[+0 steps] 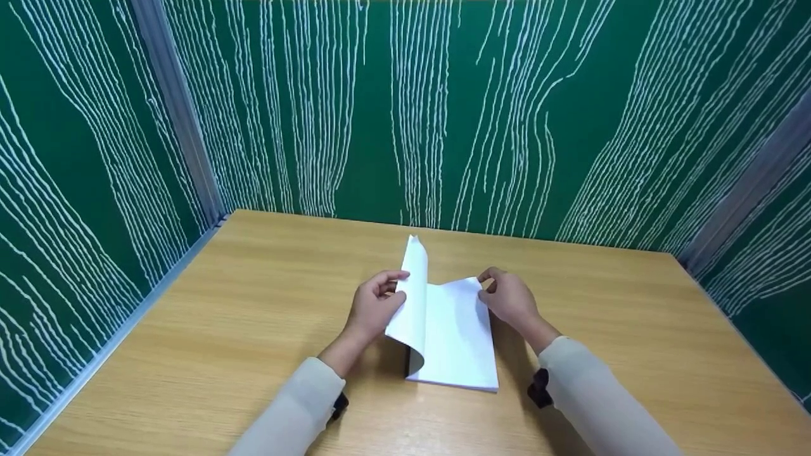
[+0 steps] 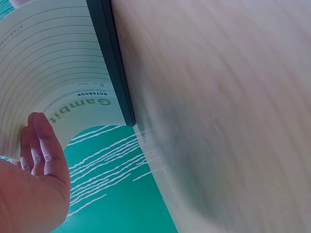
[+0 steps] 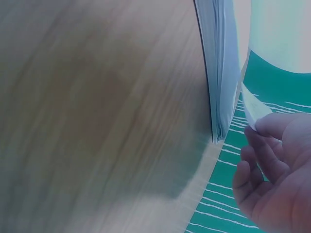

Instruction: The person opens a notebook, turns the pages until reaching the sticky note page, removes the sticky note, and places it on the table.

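Note:
A notebook (image 1: 459, 342) lies on the wooden table, its lower pages flat and white. My left hand (image 1: 375, 307) holds the lifted leaves (image 1: 415, 304), which stand up in a curve at the notebook's left side. The left wrist view shows the lined underside (image 2: 63, 53) of these leaves, printed "Gambit" and "NOTEBOOK", beside the dark spine (image 2: 114, 63). At the upper right corner, my right hand (image 1: 512, 297) pinches a page between thumb and forefinger. This page corner (image 3: 255, 108) rises off the stack of pages (image 3: 221, 87), with the other fingers curled below it.
The wooden table (image 1: 253, 304) extends on all sides of the notebook. Behind it stands a green wall (image 1: 374, 126) with white wavy lines, and grey posts (image 1: 180, 114) rise at the table's back corners. A dark device (image 1: 540, 387) sits under the right cuff.

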Available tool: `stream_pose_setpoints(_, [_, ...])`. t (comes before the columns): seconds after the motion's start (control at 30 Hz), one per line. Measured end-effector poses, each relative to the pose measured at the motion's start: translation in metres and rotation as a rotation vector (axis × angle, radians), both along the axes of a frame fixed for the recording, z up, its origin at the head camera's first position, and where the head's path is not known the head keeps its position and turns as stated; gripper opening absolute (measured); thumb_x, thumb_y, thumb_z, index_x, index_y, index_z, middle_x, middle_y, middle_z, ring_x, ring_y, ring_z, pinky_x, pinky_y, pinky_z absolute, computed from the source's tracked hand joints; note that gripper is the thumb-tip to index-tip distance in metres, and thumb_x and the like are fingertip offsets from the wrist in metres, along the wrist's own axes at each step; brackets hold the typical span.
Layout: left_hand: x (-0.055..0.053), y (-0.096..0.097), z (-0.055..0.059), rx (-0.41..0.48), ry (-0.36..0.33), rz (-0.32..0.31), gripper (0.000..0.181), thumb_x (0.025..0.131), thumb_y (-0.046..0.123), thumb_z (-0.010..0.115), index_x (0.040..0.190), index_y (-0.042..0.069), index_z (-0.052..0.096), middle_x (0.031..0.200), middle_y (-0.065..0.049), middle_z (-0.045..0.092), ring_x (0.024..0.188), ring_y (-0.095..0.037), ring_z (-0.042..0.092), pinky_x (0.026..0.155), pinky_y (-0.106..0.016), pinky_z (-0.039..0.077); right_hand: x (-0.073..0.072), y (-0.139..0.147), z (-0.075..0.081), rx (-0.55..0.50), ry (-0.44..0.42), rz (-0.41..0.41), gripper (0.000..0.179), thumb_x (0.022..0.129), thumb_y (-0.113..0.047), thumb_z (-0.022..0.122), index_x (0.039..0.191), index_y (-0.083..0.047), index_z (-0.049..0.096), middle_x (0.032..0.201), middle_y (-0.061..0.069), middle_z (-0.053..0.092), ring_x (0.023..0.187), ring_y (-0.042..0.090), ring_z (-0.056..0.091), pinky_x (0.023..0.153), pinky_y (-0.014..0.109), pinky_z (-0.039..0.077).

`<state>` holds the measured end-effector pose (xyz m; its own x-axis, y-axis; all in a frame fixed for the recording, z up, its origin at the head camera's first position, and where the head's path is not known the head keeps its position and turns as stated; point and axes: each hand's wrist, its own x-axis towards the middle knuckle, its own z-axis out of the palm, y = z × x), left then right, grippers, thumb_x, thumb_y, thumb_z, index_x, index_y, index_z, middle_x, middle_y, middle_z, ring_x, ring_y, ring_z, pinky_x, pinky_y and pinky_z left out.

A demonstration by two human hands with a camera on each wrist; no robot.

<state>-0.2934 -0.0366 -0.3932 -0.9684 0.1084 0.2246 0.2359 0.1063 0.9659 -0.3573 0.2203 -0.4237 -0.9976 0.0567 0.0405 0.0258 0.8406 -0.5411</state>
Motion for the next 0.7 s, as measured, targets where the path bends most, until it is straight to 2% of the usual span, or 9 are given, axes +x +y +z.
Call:
stream_pose_setpoints(0.13, [0.003, 0.0, 0.003, 0.027, -0.002, -0.007, 0.031, 0.078, 0.003, 0.053, 0.109, 0.005, 0.058, 0.101, -0.012, 0.062, 0.085, -0.017, 0.056, 0.071, -0.025, 0.046, 0.0, 0.0, 0.0, -0.005, 0.034, -0.004, 0.024, 0.081, -0.018, 0.059, 0.103, -0.023, 0.054, 0.088, 0.003, 0.058, 0.076, 0.02, 0.054, 0.064, 0.027, 0.047])
stream_pose_setpoints(0.3, [-0.003, 0.001, -0.004, 0.094, 0.0, -0.024, 0.032, 0.076, 0.0, 0.053, 0.108, 0.003, 0.059, 0.097, -0.017, 0.062, 0.079, -0.016, 0.056, 0.067, -0.025, 0.047, 0.0, 0.0, 0.0, 0.013, 0.058, -0.009, 0.018, 0.08, -0.018, 0.059, 0.097, -0.021, 0.055, 0.087, 0.003, 0.058, 0.074, 0.02, 0.054, 0.062, 0.028, 0.046])
stream_pose_setpoints(0.5, [-0.014, 0.001, -0.018, 0.053, 0.015, 0.003, 0.031, 0.077, 0.004, 0.054, 0.106, 0.012, 0.061, 0.097, -0.007, 0.063, 0.083, -0.014, 0.056, 0.07, -0.025, 0.046, 0.0, -0.002, -0.001, -0.016, 0.047, -0.025, 0.01, 0.079, -0.02, 0.06, 0.088, -0.018, 0.055, 0.084, 0.003, 0.057, 0.075, 0.02, 0.053, 0.061, 0.027, 0.045])
stream_pose_setpoints(0.7, [-0.017, 0.001, -0.021, 0.023, 0.032, 0.029, 0.03, 0.076, 0.006, 0.055, 0.104, 0.017, 0.062, 0.098, -0.001, 0.062, 0.086, -0.014, 0.056, 0.072, -0.026, 0.046, -0.001, -0.003, 0.0, -0.047, 0.048, -0.044, 0.01, 0.079, -0.02, 0.059, 0.085, -0.015, 0.054, 0.08, 0.005, 0.055, 0.074, 0.02, 0.051, 0.059, 0.026, 0.043])
